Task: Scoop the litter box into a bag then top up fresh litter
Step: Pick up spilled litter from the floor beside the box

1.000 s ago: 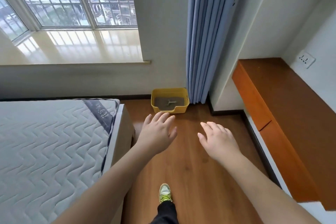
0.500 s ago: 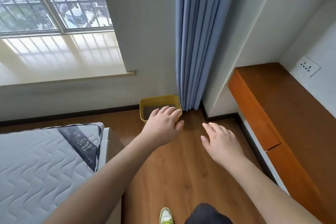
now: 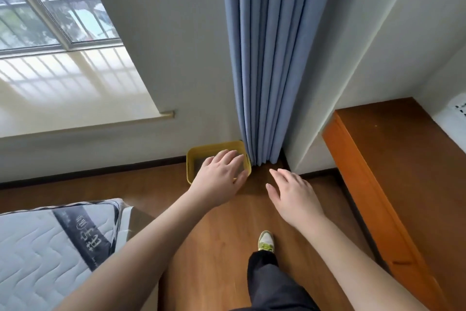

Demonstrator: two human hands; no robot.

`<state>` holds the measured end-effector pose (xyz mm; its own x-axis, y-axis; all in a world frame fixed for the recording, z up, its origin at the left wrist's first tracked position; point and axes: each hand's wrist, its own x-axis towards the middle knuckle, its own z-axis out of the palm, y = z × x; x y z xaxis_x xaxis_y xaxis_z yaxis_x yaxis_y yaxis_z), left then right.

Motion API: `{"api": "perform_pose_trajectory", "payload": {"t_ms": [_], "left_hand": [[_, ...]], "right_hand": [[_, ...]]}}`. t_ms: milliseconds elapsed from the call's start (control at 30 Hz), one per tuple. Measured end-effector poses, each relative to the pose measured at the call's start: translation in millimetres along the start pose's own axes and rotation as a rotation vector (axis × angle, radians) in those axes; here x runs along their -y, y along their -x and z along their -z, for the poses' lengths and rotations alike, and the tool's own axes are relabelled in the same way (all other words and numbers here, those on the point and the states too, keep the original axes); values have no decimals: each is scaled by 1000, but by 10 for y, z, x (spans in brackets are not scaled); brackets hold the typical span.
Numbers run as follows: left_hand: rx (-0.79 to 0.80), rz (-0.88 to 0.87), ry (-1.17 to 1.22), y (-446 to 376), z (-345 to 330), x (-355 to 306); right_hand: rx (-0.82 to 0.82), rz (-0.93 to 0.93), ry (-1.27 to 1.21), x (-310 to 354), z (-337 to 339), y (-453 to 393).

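A yellow litter box (image 3: 191, 162) stands on the wooden floor against the far wall, just left of the blue curtain. Grey litter shows inside it; the rest of its inside is hidden behind my left hand. My left hand (image 3: 219, 178) is stretched forward with relaxed fingers and overlaps the box in the picture, holding nothing. My right hand (image 3: 292, 196) is held out to the right of the box, fingers straight, also holding nothing. No bag, scoop or fresh litter is in view.
A bed with a quilted mattress (image 3: 37, 247) fills the lower left. A wooden cabinet (image 3: 393, 172) runs along the right wall. The blue curtain (image 3: 267, 58) hangs to the floor. My leg and a green shoe (image 3: 266, 241) are on the floor strip between them.
I have walked toward the litter box, so it looks nearer and the bed has slid down and left. My left hand now covers most of the box.
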<state>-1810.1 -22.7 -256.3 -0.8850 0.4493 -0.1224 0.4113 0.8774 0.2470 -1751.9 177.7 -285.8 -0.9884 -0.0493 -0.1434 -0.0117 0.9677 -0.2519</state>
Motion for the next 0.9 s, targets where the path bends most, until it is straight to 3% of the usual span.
{"api": "perform_pose_trajectory", "payload": {"t_ms": [200, 433, 900], "left_hand": [[46, -37, -3, -794, -103, -11], [-67, -68, -55, -1427, -493, 313], [-72, -72, -21, -2457, -2660, 1144]], "right_hand": [[8, -34, -12, -540, 15, -930], [-35, -53, -65, -851, -345, -1587], [-153, -165, -150, -1205, -2549, -2418]]}}
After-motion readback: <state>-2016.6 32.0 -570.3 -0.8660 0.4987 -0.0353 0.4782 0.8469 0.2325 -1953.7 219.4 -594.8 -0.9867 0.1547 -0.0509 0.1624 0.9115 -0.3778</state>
